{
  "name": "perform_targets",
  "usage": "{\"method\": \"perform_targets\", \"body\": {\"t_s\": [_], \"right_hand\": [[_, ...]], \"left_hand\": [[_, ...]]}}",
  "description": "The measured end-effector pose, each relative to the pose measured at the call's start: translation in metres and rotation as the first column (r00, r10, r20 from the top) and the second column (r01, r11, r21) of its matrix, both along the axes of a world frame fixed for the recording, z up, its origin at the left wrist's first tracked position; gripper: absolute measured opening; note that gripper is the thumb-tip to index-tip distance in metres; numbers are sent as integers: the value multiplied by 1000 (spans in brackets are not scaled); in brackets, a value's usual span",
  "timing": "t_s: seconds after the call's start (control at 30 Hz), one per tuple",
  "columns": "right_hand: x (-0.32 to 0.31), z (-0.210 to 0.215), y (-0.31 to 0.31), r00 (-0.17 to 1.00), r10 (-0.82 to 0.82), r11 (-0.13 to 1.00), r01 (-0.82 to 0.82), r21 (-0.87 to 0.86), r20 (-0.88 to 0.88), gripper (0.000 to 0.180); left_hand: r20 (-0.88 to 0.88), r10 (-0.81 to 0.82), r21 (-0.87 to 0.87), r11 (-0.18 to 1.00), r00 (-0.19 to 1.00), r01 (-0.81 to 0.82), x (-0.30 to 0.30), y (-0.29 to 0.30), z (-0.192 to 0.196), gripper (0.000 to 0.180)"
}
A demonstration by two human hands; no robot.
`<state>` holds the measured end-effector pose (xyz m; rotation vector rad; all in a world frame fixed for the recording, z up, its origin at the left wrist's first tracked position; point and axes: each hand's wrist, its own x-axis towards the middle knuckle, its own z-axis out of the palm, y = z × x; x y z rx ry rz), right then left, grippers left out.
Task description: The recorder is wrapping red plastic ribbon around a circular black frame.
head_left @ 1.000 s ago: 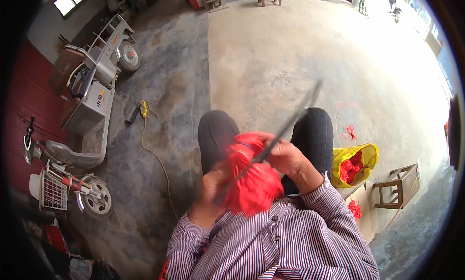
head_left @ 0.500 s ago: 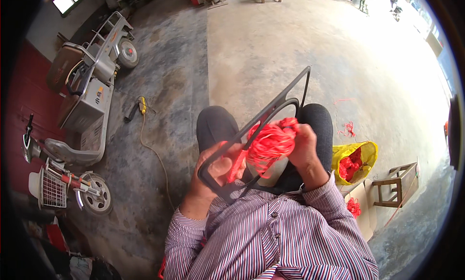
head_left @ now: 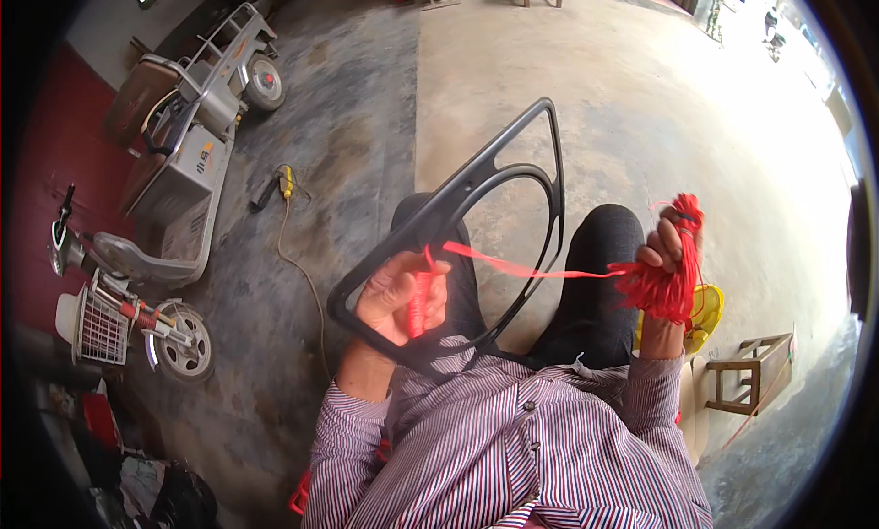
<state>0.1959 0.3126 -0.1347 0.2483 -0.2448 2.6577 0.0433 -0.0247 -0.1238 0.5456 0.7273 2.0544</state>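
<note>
A black frame (head_left: 443, 216) with a curved inner loop stands tilted over my lap. My left hand (head_left: 389, 296) grips it at its lower left, where red plastic strip (head_left: 419, 305) is wound closely round one bar; fingers close over this wound part. Off to the right, my right hand (head_left: 664, 245) clasps a bundle of red plastic cord (head_left: 661, 294), tied with a dark band near its top. Between the two hands a flat red strand (head_left: 522, 268) runs nearly taut, passing through the frame's opening. The bundle's loose loops hang below my right fist.
Partly hidden by my right forearm, a yellow bag (head_left: 708, 317) stands beside my right knee. A small wooden stool (head_left: 753, 373) is farther right. An electric tricycle (head_left: 188, 199) is parked at left, with a yellow-and-black corded thing (head_left: 287, 181) on the concrete floor.
My right hand has moved right with the red bundle, away from the frame, and the strand is now drawn out. The frame has turned to show more of its opening.
</note>
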Motion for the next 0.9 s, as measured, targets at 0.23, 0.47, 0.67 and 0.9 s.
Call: {"method": "perform_targets", "body": {"t_s": [0.23,0.47,0.67,0.9], "right_hand": [[23,-26,26,1000,14,980,-16,197,8,44],[32,-24,14,981,-63,973,21,229,181,47],[24,-72,25,891,-153,984,96,152,427,44],[-18,17,-86,891,174,825,-364,433,419,62]], "left_hand": [[-47,174,-56,983,984,-176,5,-12,-8,40],[-140,283,-56,954,949,-293,9,-15,-1,48],[-143,311,-163,929,939,-333,12,-8,1,35],[-85,251,-198,944,964,-264,26,9,11,36]]}}
